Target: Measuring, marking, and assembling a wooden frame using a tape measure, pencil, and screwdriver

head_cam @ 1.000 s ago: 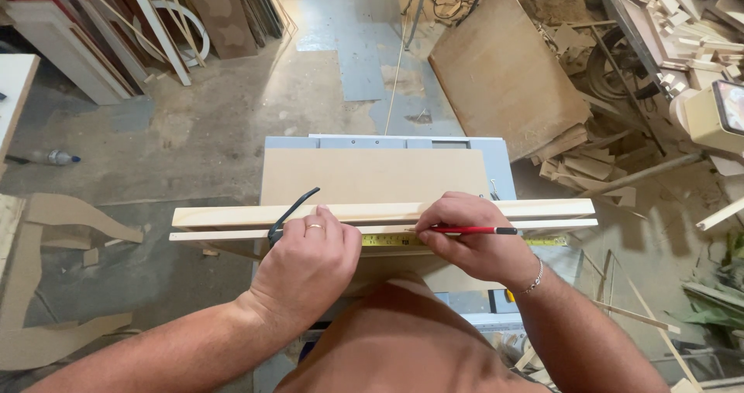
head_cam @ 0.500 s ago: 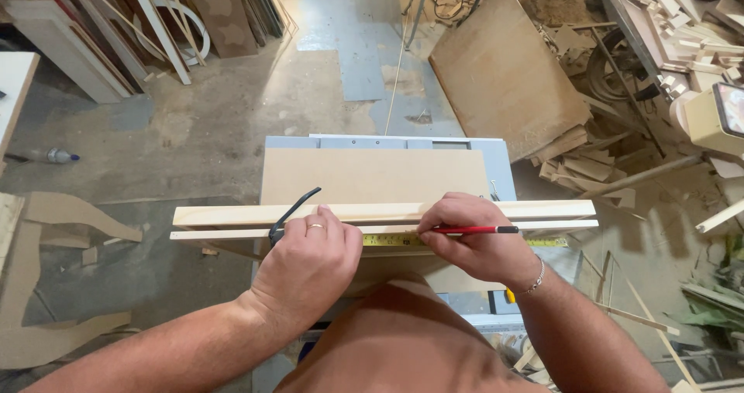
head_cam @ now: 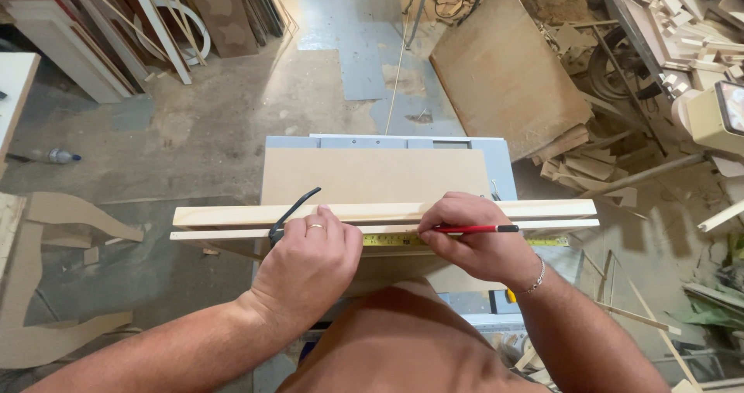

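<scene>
Two long pale wooden strips [head_cam: 542, 209] lie side by side across a brown board [head_cam: 376, 174] on a grey saw table [head_cam: 502, 168]. My left hand [head_cam: 310, 265] presses down on the strips near their middle, over the body of a yellow tape measure; a black strap [head_cam: 291, 211] curls out beside it. The tape's yellow blade [head_cam: 542, 242] runs to the right along the near strip. My right hand [head_cam: 474, 246] holds a red pencil [head_cam: 469, 229], its tip at the strip edge beside the tape.
Wood offcuts and scrap pile up at the right [head_cam: 589, 160]. A large brown panel [head_cam: 504, 71] leans beyond the table. Curved cut-out boards [head_cam: 54, 215] lie on the floor at left, with a plastic bottle [head_cam: 54, 156] further back. Boards lean against the far left wall.
My right hand with the pencil has shifted slightly along the strip. My left hand and the strips stay in place.
</scene>
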